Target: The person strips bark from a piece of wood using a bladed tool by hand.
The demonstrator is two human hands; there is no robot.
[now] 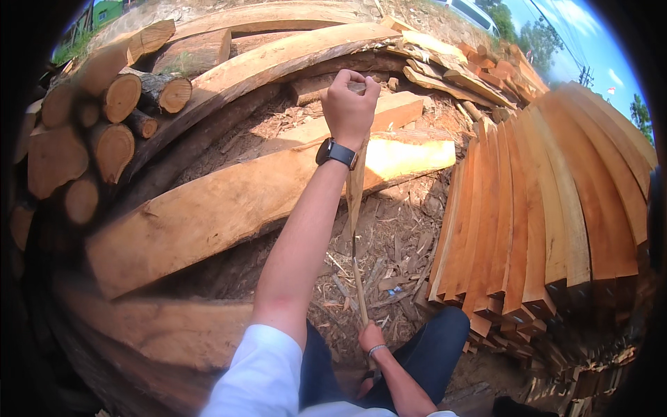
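My left hand (349, 108), a dark watch (335, 153) on its wrist, reaches far forward with fingers curled closed; what they hold, if anything, is hidden. A thin, flat wood-coloured strip (355, 184) shows beside that wrist and runs down toward me. Lower down, my right hand (372, 336) is closed around a slender wooden stick (360, 288). A narrow dark section lies between stick and strip; I cannot tell whether they are one piece. Behind the left forearm lies a thick sawn timber slab (208, 219).
Cut logs (114, 149) are piled at the left. A tall stack of sawn boards (535, 208) stands at the right. Another long slab (278, 55) lies across the back, near split offcuts (445, 80). Wood chips and bark (396, 240) cover the ground between my legs and the slab.
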